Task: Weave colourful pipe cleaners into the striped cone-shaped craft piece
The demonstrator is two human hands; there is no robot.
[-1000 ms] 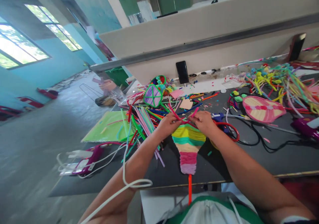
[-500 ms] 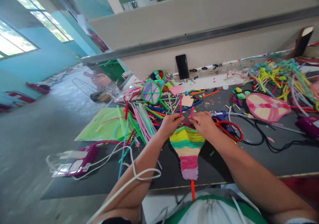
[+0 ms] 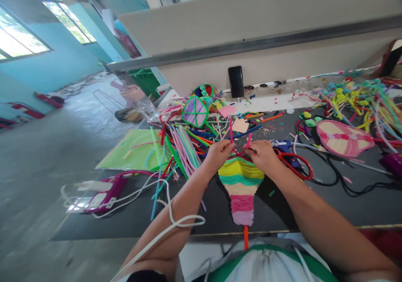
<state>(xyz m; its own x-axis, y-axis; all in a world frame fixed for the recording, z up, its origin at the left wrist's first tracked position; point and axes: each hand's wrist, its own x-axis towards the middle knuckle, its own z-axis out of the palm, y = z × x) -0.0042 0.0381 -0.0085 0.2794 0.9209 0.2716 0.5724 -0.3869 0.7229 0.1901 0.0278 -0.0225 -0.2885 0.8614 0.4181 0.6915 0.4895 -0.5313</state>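
A striped pipe-cleaner fan (image 3: 241, 181) in yellow, teal, cream and pinks lies in front of me, its orange handle (image 3: 246, 237) sticking out past the table edge. At its top, my left hand (image 3: 220, 153) pinches a pink pipe cleaner (image 3: 231, 129) whose end points up. My right hand (image 3: 262, 154) pinches the other pink end (image 3: 249, 139), which also rises above the fingers. Between the hands the pink strand runs low along the fan's top edge. The fingertips partly hide where it meets the fan.
Loose pipe cleaners (image 3: 184, 148) and a green sheet (image 3: 128, 152) lie left. Red-handled scissors (image 3: 301, 167), a blue glue gun (image 3: 290, 158) and a pink striped fan (image 3: 344, 137) are right. A phone (image 3: 236, 82) leans at the back. A white cable (image 3: 169, 198) crosses my left forearm.
The view has shifted slightly, so the table things appear a little further right. Both hands keep their pinch on the pink pipe cleaner, with hardly any movement.
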